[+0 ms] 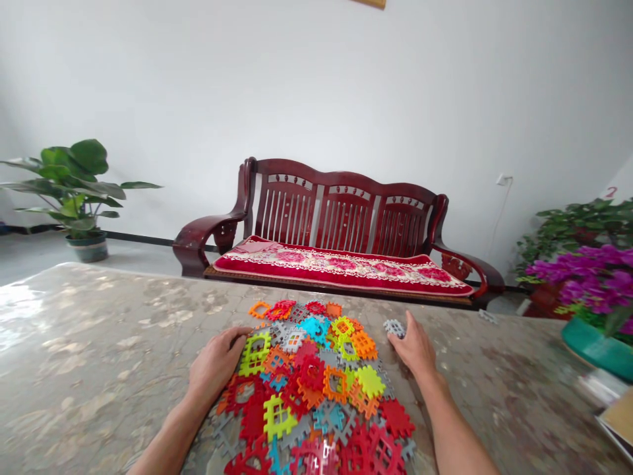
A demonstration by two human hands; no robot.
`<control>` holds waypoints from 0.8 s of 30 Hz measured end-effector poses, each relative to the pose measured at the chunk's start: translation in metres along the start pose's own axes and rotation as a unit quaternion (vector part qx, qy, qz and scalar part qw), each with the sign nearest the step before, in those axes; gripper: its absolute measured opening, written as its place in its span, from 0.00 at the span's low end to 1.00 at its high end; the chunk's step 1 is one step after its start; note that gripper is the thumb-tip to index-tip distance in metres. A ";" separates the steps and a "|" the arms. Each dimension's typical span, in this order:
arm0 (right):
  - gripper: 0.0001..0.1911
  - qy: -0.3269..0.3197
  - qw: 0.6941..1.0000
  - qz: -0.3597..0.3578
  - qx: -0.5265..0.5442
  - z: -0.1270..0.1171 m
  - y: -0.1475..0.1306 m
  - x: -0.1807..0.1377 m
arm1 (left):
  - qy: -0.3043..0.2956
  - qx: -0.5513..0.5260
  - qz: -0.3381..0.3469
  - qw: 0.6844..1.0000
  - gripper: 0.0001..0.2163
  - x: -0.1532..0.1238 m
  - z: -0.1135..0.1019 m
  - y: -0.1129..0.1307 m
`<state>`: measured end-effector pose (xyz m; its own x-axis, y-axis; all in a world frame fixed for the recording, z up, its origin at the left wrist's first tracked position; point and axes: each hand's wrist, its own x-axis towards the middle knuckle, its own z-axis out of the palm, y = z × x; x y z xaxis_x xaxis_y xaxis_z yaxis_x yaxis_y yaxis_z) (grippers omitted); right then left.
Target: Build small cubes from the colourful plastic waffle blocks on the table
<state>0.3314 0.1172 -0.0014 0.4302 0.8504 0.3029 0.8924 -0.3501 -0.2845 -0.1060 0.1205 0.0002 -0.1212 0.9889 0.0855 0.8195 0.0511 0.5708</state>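
A heap of interlocking plastic building pieces (312,373) in red, orange, lime, grey and blue lies between my hands. Many have notched edges and window-like cutouts. My left hand (217,364) rests at the heap's left edge, thumb and forefinger stretched towards a lime window piece (254,354). Its other fingers are partly hidden. On the right, my right hand (414,346) rests on the table with thumb and forefinger spread. A loose grey notched piece (394,327) lies at its thumb, apart from the heap; I see no closed grip on it.
The table (123,356) has a glossy floral cover. Another grey piece (488,316) lies near its far right edge. At right stand purple flowers in a teal pot (596,346) and a box (618,422). A wooden bench (341,211) is beyond, a potted plant (82,188) far left.
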 end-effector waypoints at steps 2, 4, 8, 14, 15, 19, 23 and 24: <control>0.40 -0.001 1.000 0.002 0.004 0.000 0.001 -0.001 | -0.001 -0.002 0.001 1.000 0.17 0.000 0.000 0.000; 0.39 0.015 1.000 0.002 0.008 -0.003 0.001 -0.001 | 0.000 -0.002 0.000 1.000 0.17 0.000 0.000 0.000; 0.30 0.032 0.995 -0.034 0.093 -0.017 -0.012 -0.001 | 0.001 -0.005 -0.002 1.000 0.17 -0.001 0.000 0.002; 0.13 -0.168 0.926 -0.214 0.261 -0.038 -0.070 -0.031 | -0.001 0.001 0.002 1.000 0.17 -0.003 -0.004 0.007; 0.12 -0.171 0.923 -0.245 0.244 -0.040 -0.080 -0.039 | -0.003 0.001 -0.002 1.000 0.17 -0.003 -0.005 0.007; 0.14 -0.156 0.922 -0.312 0.167 -0.037 -0.104 -0.061 | -0.004 0.002 -0.007 1.000 0.17 -0.004 -0.005 0.008; 0.15 -0.177 0.925 -0.308 0.133 -0.027 -0.111 -0.066 | -0.001 0.007 -0.006 1.000 0.17 -0.005 -0.006 0.010; 0.16 -0.184 0.925 -0.305 0.131 -0.025 -0.112 -0.066 | -0.001 0.008 -0.008 1.000 0.17 -0.005 -0.006 0.011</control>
<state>0.2065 0.0903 0.0335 -0.2607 0.9513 0.1645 0.8693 0.3054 -0.3886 -0.0998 0.1149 0.0111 -0.1342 0.9881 0.0751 0.8267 0.0699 0.5583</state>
